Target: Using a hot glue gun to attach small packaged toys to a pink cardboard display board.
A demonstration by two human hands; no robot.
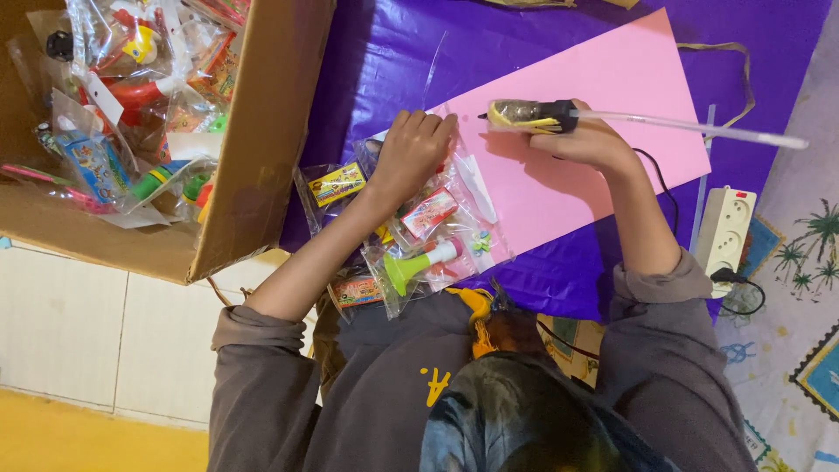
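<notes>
A person is sitting over a work surface, seen from overhead, with both sleeved arms reaching forward.

At the far left, an open cardboard box (pixel 253 157) is holding a jumble of small toys sealed in clear plastic bags (pixel 131 114), in red, blue, green and yellow.

Just right of the box, a loose pile of bagged toys (pixel 419 236) is lying in front of the person, partly on a purple plastic sheet (pixel 559 262). One bag is showing a green and white trumpet-shaped toy (pixel 419 262); another is holding a yellow card (pixel 339 182).

The left hand (pixel 411 153) is pressing down on the top of this pile, fingers curled over a clear bag at the near left edge of a pink sheet of paper (pixel 603 131). Whether the fingers are pinching the bag or only pressing on it cannot be told.

The pink sheet is lying slantwise on the purple sheet. Above it, the right hand (pixel 590 140) is clenching around a glue gun (pixel 529 115), its yellow and black body pointing left toward the other hand. A long pale glue stick (pixel 699 128) is sticking out of its back end to the right, and a black cord (pixel 660 179) is running beside the wrist.

At the far right, a white power strip (pixel 727 229) is lying at the edge of the purple sheet on a patterned mat (pixel 795 288).
</notes>
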